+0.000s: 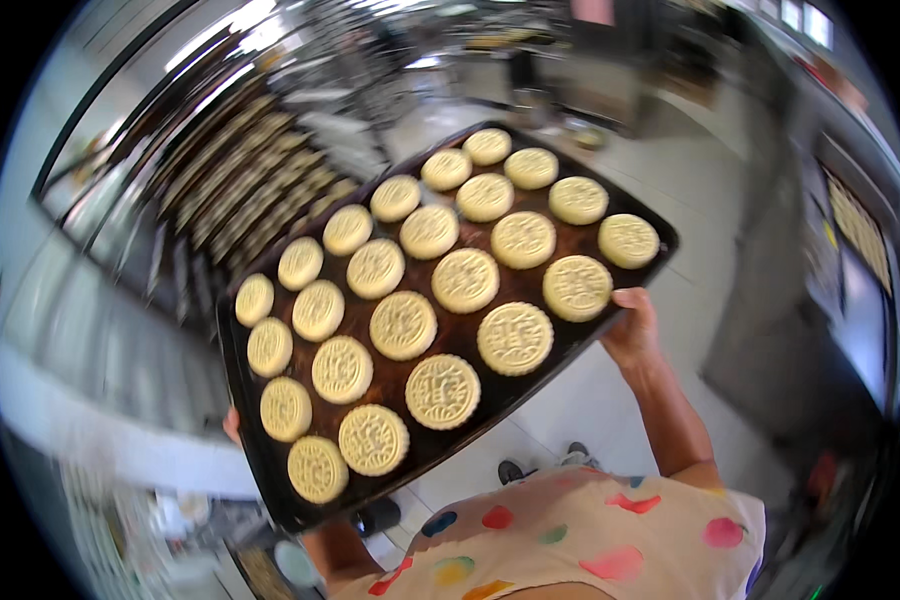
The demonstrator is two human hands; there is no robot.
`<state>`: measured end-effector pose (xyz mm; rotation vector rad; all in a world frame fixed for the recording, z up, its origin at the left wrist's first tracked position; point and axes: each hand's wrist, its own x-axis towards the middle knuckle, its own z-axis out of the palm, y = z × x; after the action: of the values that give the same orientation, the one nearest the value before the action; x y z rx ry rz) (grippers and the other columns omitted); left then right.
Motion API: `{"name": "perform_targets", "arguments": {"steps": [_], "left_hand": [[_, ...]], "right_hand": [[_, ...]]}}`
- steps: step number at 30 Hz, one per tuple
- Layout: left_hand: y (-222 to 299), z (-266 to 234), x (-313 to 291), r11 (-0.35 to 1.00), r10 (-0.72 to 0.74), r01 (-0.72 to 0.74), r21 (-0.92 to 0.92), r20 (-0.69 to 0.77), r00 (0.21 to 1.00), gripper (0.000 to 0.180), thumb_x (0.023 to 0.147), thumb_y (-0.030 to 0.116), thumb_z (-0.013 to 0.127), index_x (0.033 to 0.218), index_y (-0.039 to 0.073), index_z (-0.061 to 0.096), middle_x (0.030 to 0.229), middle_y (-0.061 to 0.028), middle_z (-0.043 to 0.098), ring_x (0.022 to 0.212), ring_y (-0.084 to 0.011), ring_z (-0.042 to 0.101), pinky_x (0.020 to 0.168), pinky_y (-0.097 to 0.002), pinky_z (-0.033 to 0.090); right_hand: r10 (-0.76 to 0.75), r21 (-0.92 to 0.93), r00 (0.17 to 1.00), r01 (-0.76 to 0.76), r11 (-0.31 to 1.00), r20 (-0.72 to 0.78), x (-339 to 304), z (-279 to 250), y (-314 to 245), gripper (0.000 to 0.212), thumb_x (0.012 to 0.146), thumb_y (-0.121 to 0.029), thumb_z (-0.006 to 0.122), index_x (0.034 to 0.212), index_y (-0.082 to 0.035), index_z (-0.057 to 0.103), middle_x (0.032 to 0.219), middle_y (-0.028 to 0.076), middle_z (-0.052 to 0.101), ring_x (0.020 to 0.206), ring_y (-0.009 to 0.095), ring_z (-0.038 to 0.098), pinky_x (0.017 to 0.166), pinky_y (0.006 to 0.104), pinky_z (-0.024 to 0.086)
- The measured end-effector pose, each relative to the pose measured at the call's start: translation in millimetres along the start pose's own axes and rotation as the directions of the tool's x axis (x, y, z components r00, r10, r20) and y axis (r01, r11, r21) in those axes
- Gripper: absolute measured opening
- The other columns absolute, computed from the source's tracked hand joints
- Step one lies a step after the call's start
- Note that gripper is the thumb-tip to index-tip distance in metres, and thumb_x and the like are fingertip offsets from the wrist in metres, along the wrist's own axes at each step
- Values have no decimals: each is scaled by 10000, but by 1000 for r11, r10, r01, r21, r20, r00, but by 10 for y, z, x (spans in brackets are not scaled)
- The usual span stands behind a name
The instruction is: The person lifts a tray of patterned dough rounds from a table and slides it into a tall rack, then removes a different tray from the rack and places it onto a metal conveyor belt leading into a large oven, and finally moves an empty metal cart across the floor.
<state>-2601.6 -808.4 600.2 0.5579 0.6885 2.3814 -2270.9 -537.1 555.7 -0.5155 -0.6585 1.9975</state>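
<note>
A large dark baking tray (pixel 500 397) spans the middle of the view, tilted with its right end farther away. Rows of pale yellow round mooncakes (pixel 403 325) with patterned tops and scalloped edges lie on it. My right hand (pixel 632 328) grips the near right edge, its thumb over the rim and its other fingers mostly hidden beneath. At the left edge, only a bit of my left hand (pixel 232 425) shows; the tray hides the rest, while its forearm comes up from below. Both hands hold the tray up above the floor.
To the left stands a metal rack (pixel 240 185) with several trays of pastries, blurred. Along the right runs a metal unit (pixel 770 330) with another loaded tray (pixel 858 230) inside. Pale floor tiles (pixel 710 165) show beyond my tray. Metal equipment at the back is smeared.
</note>
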Motion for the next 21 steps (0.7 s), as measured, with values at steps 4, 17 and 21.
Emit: {"name": "perform_targets", "arguments": {"steps": [4, 17, 21], "left_hand": [[-540, 24, -197, 957, -291, 291, -8, 43, 956, 606, 869, 480, 422, 1255, 13, 449, 1187, -145, 557, 1030, -308, 566, 952, -445, 413], [-1501, 382, 1076, 452, -675, 892, 12, 658, 334, 581, 837, 434, 450, 1240, 16, 461, 1171, -159, 557, 1032, -300, 567, 909, -428, 451], [-1721, 870, 1135, 372, -708, 914, 164, 687, 165, 593, 818, 427, 458, 1246, 17, 455, 1178, -160, 553, 1032, -300, 566, 908, -427, 452]], "right_hand": [[-72, -32, 987, 68, 997, -143, -947, -418, -348, 381, 740, -214, 569, 1089, -62, 542, 1036, 23, 608, 940, 153, 562, 815, 309, 437], [-761, -418, 259, 709, 568, -595, -2850, 708, 781, 564, 695, -215, 556, 1214, -19, 454, 1152, 117, 573, 1040, 261, 564, 913, 387, 438], [-840, -443, 83, 819, 363, -536, -3002, 826, 805, 570, 691, -196, 562, 1218, -15, 445, 1157, 125, 566, 1047, 273, 559, 943, 401, 427]]}}
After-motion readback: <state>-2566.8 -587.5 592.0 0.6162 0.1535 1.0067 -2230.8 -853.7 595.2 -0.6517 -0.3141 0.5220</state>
